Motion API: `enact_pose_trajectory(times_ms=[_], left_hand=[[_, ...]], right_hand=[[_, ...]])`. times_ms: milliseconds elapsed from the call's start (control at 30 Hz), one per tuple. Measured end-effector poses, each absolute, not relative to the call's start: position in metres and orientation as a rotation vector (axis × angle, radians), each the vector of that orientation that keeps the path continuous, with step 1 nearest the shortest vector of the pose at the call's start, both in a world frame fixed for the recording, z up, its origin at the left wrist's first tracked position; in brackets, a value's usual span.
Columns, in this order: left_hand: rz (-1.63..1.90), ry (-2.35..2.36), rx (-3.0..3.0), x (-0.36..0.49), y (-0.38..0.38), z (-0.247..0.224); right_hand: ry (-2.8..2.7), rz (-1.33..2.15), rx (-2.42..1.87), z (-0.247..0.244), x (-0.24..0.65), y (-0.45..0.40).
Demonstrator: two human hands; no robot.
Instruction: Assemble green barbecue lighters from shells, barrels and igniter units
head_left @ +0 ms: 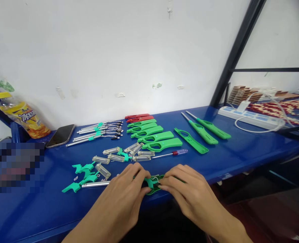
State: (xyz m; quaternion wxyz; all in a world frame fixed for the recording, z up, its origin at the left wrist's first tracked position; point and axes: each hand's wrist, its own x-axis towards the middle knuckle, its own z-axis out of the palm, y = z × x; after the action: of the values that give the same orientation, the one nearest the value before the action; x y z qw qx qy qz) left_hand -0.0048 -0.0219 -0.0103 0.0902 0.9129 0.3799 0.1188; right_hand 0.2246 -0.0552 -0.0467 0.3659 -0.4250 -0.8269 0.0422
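Close to the table's front edge, my left hand [125,185] is closed around an open green lighter shell [153,192]. A silver metal tube [95,184] sticks out to the left beneath my fingers. My right hand [187,189] has its fingertips pinched inside the shell on a small black igniter [156,185], with a thin white wire beside it. My fingers hide much of the shell. Left of my hands lie teal plastic trigger pieces [75,187] and several clear fuel tanks [115,157]. A screwdriver [180,152] with a purple and red handle rests behind them.
Green shell halves [164,144] and red ones [140,118] lie in a row. Tubes with wires [93,130] lie further left, near a phone [60,135] and a drink bottle [25,116]. Two long-necked lighters [202,131] and a power strip [250,117] are at right.
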Motion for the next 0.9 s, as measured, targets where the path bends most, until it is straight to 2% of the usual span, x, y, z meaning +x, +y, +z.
enact_pose_trajectory(times_ms=[900], left_hand=[[0.346, 1.133, 2.672, -0.0035, -0.0193, -0.0061]], right_hand=[[-2.154, 0.055, -1.051, -0.0513, 0.2305, -0.0552]])
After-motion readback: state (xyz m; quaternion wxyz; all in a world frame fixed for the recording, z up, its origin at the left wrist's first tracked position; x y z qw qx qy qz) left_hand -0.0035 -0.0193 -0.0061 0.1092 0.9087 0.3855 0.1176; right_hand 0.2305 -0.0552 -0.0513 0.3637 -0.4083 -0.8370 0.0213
